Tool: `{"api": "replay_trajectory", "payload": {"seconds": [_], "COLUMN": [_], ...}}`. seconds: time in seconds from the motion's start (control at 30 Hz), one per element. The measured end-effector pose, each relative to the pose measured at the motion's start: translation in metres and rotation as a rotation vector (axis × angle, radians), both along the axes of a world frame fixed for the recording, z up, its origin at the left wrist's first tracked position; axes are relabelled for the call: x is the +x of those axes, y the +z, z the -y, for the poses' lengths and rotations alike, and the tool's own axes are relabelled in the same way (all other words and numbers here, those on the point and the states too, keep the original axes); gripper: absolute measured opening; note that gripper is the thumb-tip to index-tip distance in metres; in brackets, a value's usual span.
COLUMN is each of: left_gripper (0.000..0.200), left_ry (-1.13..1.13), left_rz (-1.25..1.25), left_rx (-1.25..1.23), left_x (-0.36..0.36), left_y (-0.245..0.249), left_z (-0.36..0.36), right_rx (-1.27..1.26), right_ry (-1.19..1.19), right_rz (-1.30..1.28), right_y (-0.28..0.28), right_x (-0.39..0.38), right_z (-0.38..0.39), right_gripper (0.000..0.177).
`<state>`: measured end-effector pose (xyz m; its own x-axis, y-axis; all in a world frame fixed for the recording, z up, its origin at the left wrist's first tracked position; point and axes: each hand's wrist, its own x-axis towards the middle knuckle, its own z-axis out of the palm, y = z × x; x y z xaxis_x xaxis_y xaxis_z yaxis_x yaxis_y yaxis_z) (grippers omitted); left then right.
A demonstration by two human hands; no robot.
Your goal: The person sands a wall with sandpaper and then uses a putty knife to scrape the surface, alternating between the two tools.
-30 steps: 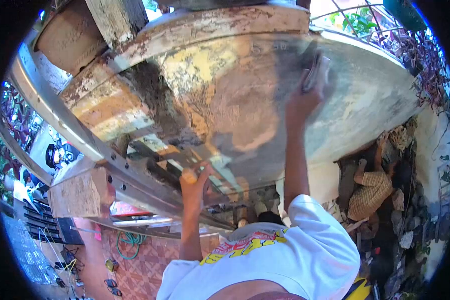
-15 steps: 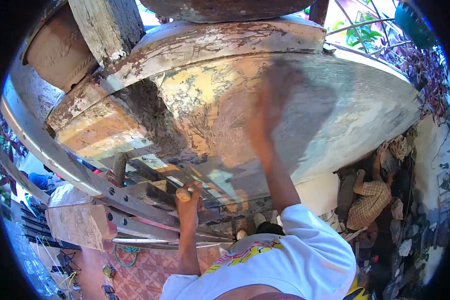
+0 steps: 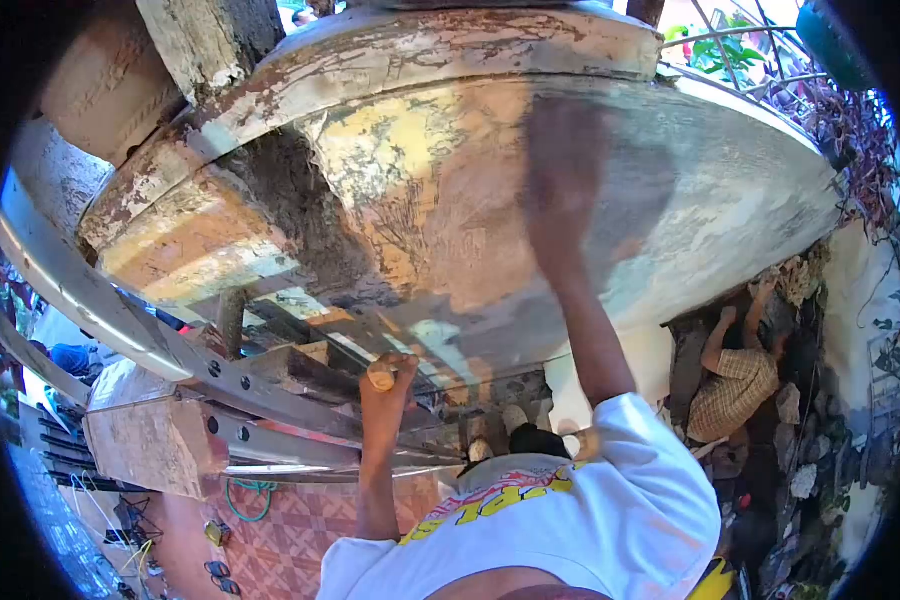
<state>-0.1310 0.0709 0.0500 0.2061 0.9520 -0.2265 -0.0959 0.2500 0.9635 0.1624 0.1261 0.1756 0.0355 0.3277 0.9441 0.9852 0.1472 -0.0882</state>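
Note:
My left hand (image 3: 390, 392) is closed round a rounded wooden handle (image 3: 381, 377), whose end faces up, below the curved wall. Against the patchy curved wall (image 3: 470, 230), my right hand (image 3: 564, 165) is stretched up and smeared by motion; its fingers and anything in them cannot be made out. A dark shadow lies on the wall beside it. Yellow and orange patches show to its left, grey surface to its right.
A metal ladder (image 3: 150, 340) curves along the left. Another person in a checked garment (image 3: 735, 395) crouches at the lower right, arms raised. A clay pot (image 3: 110, 85) and weathered post (image 3: 210, 45) stand upper left. Tiled floor (image 3: 300, 530) lies below.
My right hand has shifted slightly right across the wall, its arm more extended. My left hand, still round the handle, appears a little further right. The wall sits slightly higher in view.

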Motion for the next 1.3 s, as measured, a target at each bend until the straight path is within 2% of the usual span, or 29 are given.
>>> {"api": "replay_trajectory", "payload": {"seconds": [0.03,0.1,0.13,0.17,0.23,0.27,0.3,0.37,0.4,0.47,0.57,0.6,0.63,0.7,0.73,0.77,0.83,0.9,1.0,1.03,1.07,1.13,1.17,1.2,1.23,1.27,1.3], "left_gripper": [0.027,0.027,0.026,0.026,0.026,0.026,0.026,0.026,0.026,0.027,0.029,0.028,0.028,0.026,0.026,0.025,0.024,0.02,0.02,0.02,0.02,0.021,0.021,0.021,0.02,0.021,0.021], "left_ry": [0.032,0.067,0.031,-0.008,-0.023,-0.026,-0.024,0.0,0.001,0.021,0.099,0.04,0.052,0.084,0.082,0.004,-0.068,-0.134,-0.161,-0.175,-0.197,-0.306,-0.32,-0.372,-0.406,-0.472,-0.44], "left_rz": [-0.004,-0.003,0.021,0.039,0.012,-0.001,0.003,-0.012,-0.014,-0.046,-0.108,-0.059,-0.05,0.175,0.173,0.23,0.288,0.191,0.186,0.186,0.196,0.018,0.005,-0.111,-0.224,-0.172,-0.169], "left_rx": [0.016,0.023,0.012,-0.002,-0.036,-0.061,-0.047,-0.038,-0.036,-0.023,0.02,0.041,0.046,0.019,0.016,-0.004,-0.024,0.019,0.004,-0.032,-0.007,-0.02,-0.041,0.081,0.21,0.235,0.24], "left_x": [0.001,0.001,0.0,0.0,-0.001,-0.002,-0.001,-0.005,-0.008,-0.003,0.005,0.006,0.014,0.041,0.059,0.077,0.094,0.103,0.092,0.094,0.097,0.099,0.101,0.101,0.097,0.093,0.091], "left_y": [0.0,-0.003,-0.005,-0.005,-0.001,0.001,0.002,0.0,0.002,0.006,0.011,0.01,0.014,0.022,0.026,0.031,0.034,0.043,0.029,0.029,0.032,0.031,0.029,0.029,0.028,0.019,0.019], "left_z": [0.0,0.005,0.002,0.001,0.006,0.006,0.004,0.006,0.006,0.006,0.006,0.0,-0.007,-0.012,-0.019,-0.026,-0.022,-0.026,-0.027,-0.03,-0.036,-0.036,-0.031,-0.032,-0.034,-0.038,-0.039], "right_rx": [0.006,0.277,0.334,0.337,-0.073,-0.103,-0.088,0.235,0.237,0.101,0.115,-0.034,-0.03,0.214,0.169,0.166,-0.088,-0.119,0.222,0.245,0.176,-0.014,-0.136,-0.268,-0.168,-0.065,-0.065], "right_ry": [0.002,0.019,-0.056,-0.056,0.041,0.054,0.056,-0.139,-0.138,0.021,0.143,0.033,0.044,-0.073,0.037,0.033,0.05,0.047,0.143,0.141,0.119,0.038,0.014,0.072,0.128,0.192,0.223], "right_rz": [0.007,-0.344,-0.29,-0.288,0.049,0.036,0.041,-0.065,-0.067,-0.291,-0.196,-0.102,-0.093,-0.331,-0.396,-0.404,0.024,0.037,-0.491,-0.475,-0.293,0.03,0.175,0.03,-0.186,-0.397,-0.387], "right_y": [0.006,0.011,0.005,0.001,-0.005,0.0,0.004,0.005,0.005,0.009,-0.013,-0.002,0.008,0.013,0.003,-0.001,-0.003,0.005,-0.004,0.004,0.01,0.008,0.001,-0.026,-0.035,-0.037,-0.025], "right_x": [-0.004,-0.025,-0.047,-0.046,-0.05,-0.034,-0.023,-0.011,-0.032,-0.084,-0.025,0.002,-0.003,-0.025,-0.053,-0.053,-0.05,-0.024,-0.002,-0.003,-0.009,-0.031,-0.037,-0.019,0.007,0.021,0.01], "right_z": [-0.004,-0.017,-0.033,-0.029,-0.014,-0.001,-0.004,-0.017,-0.018,-0.021,-0.019,-0.004,-0.007,-0.01,-0.015,-0.009,-0.001,0.01,-0.006,-0.007,-0.008,0.002,0.009,-0.003,-0.003,-0.007,-0.013], "right_gripper": [0.059,0.049,0.045,0.045,0.047,0.048,0.048,0.051,0.051,0.054,0.05,0.061,0.061,0.065,0.062,0.062,0.048,0.049,0.047,0.047,0.05,0.058,0.063,0.061,0.061,0.06,0.06]}}
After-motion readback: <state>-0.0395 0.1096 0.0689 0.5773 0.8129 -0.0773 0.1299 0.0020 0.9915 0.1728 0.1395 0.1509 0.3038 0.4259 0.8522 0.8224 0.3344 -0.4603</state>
